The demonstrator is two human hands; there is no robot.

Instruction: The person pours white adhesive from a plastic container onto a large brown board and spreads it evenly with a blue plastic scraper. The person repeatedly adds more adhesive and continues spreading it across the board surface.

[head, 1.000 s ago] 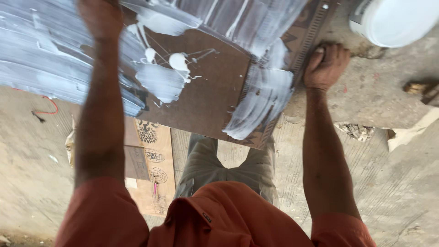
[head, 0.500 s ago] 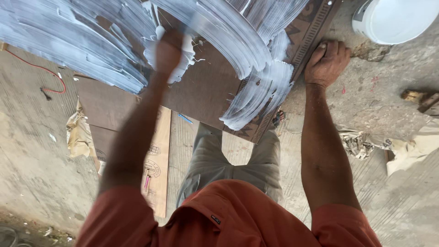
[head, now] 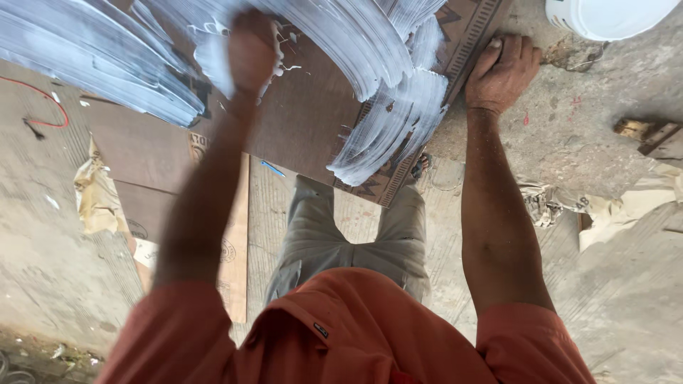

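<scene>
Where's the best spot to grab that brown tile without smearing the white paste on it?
Probably the bare right-hand edge strip of the brown tile, beside where the right hand presses flat. It is clear of the white paste, and the tile lies flat, so come in from the right side, fingers hooking under the edge. The left hand is blurred over the wet middle; avoid that area.

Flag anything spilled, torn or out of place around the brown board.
Small white paste splatters dot the bare brown board beside the left hand. Crumpled, torn tan paper lies on the concrete floor at right.
</scene>
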